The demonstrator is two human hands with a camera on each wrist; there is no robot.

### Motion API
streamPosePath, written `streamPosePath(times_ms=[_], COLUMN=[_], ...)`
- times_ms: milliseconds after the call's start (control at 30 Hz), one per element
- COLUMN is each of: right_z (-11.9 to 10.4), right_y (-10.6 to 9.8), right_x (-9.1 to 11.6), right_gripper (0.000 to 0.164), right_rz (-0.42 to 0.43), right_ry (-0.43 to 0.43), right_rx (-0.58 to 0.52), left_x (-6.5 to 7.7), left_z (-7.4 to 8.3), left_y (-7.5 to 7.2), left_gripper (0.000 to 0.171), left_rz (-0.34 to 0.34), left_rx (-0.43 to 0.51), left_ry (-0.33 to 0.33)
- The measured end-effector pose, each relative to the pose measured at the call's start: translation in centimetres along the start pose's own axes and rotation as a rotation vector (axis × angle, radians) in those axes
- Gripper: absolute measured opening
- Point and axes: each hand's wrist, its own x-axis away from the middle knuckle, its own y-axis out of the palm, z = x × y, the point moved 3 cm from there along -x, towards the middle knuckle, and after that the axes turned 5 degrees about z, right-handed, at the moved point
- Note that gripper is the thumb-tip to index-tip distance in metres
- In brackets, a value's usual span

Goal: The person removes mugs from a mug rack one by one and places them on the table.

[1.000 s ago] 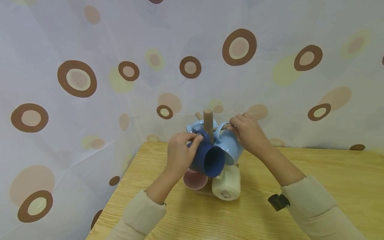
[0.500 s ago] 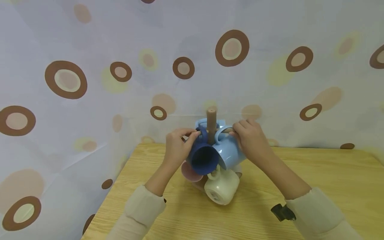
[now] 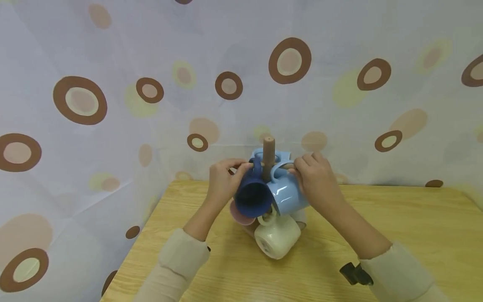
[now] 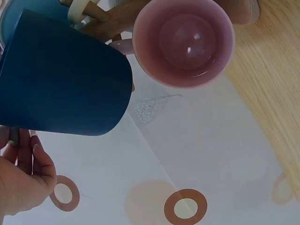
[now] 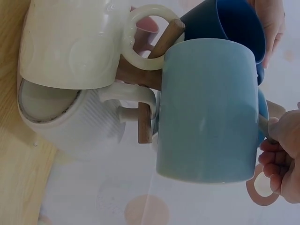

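A wooden mug tree [image 3: 268, 153] stands on the table, hung with mugs on its pegs. My left hand [image 3: 222, 182] pinches the end of the upper left peg, beside the handle of a dark blue mug [image 3: 253, 197]. On the upper right peg hangs a light blue mug [image 3: 288, 195]; my right hand [image 3: 318, 178] pinches that peg's tip [image 5: 266, 127]. Both blue mugs hang tilted by their handles. A second light blue mug [image 3: 284, 156] shows behind the post. Lower down hang a pink mug [image 4: 185, 44], a cream mug [image 3: 277, 237] and a ribbed white mug [image 5: 79, 117].
The wooden table [image 3: 396, 239] spreads out to the right and in front of the mug tree. A curtain with brown rings [image 3: 309, 109] stands close behind and along the left edge. A black device [image 3: 356, 273] sits at my right cuff.
The mug tree has turned clockwise as seen from above, with both hands on its pegs. The dark blue and cream mugs in front have swung left; the rear light blue mug has moved right.
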Motion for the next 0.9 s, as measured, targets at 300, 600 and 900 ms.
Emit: streamPosePath(times_ms=[300, 600, 900], right_z=[-0.5, -0.9, -0.9], right_y=[-0.1, -0.3, -0.7], right_x=[0.0, 0.1, 0.0], right_gripper=[0.018, 0.018, 0.019], right_rz=[-0.007, -0.007, 0.017], right_ry=[0.004, -0.002, -0.059], right_rx=[0.059, 0.113, 0.132], left_x=[-0.9, -1.2, -1.4], left_z=[-1.0, -1.6, -1.6], left_y=[0.2, 0.4, 0.6], left_gripper=[0.017, 0.018, 0.017], left_rz=[-0.070, -0.147, -0.147], left_rx=[0.004, 0.017, 0.026], left_ry=[-0.101, -0.136, -0.092])
